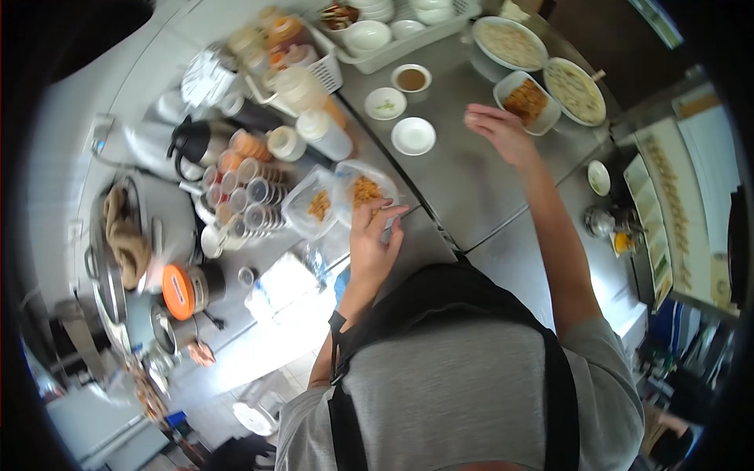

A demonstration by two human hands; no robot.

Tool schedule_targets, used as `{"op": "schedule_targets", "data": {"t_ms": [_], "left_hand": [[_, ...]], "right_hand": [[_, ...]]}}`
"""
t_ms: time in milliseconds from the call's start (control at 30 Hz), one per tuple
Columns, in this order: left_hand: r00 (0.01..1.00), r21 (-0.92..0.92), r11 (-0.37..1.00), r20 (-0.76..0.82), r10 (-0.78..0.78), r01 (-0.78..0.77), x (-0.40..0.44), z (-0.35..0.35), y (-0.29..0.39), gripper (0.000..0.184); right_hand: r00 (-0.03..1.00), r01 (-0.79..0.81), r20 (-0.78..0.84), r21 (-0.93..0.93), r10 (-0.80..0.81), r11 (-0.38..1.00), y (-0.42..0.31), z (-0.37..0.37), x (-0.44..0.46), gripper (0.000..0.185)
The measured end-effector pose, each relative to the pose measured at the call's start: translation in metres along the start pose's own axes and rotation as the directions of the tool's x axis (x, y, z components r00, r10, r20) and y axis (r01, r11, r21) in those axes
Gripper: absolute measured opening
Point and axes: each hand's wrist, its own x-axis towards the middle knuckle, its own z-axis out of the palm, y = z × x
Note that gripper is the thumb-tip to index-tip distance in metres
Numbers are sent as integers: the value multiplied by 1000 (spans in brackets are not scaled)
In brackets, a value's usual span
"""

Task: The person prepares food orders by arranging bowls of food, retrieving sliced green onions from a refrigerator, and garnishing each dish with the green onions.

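My left hand (375,242) is over the near edge of a clear plastic container (381,174) with orange crumbly food (365,191) inside. Its fingers are loosely bent and apart, and I see nothing held in them. A second clear container (302,212) with similar food sits just left of it. My right hand (503,135) reaches out above the steel counter, fingers stretched out and nothing visible in them. Right beside its fingertips is a white rectangular dish (550,119) of orange-brown food. Behind that dish stand a bowl of pale food (510,45) and an oval bowl of creamy food (575,90).
Small white dishes (413,136) and a cup of brown sauce (411,78) stand on the steel counter (471,196). To the left crowd squeeze bottles (323,135), stacked lidded cups (263,191) and a black-topped jug (200,145). A rack of white bowls (367,38) is at the back.
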Motion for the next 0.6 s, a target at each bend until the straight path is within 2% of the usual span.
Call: {"op": "schedule_targets", "data": {"t_ms": [67,100,167,200,267,333,367,467,567,600], "left_hand": [[999,25,999,-42,-25,26,-10,-8,0,32],[997,45,998,-64,-42,45,-18,-13,1,32],[991,82,992,-98,-89,98,-35,-22,0,32],[986,100,986,-114,-121,133,-44,-25,-2,31],[970,94,972,-138,-199,213,-61,-31,-4,30],[945,48,953,-154,-289,299,-73,-36,-3,29],[949,75,955,-159,-272,287,-77,-38,-5,29],[959,141,958,-174,-225,250,-85,-42,-9,28],[957,174,955,-206,-203,240,-86,-46,-8,27],[954,178,954,-222,-202,243,-88,-47,-7,27]], "right_hand": [[998,1,65,-181,11,984,30,36,36,29],[996,56,84,-409,-23,911,40,48,49,25],[987,163,138,-777,-88,608,54,66,67,19],[983,182,151,-833,-102,523,58,71,74,17],[975,213,179,-918,-129,335,66,80,84,15],[959,278,255,-930,-121,242,66,78,91,15],[949,311,293,-930,-116,195,67,78,94,15],[967,251,243,-963,-78,101,51,93,82,15],[934,350,323,-911,-150,218,67,79,98,14],[939,339,318,-922,-133,187,63,81,95,13]]}}
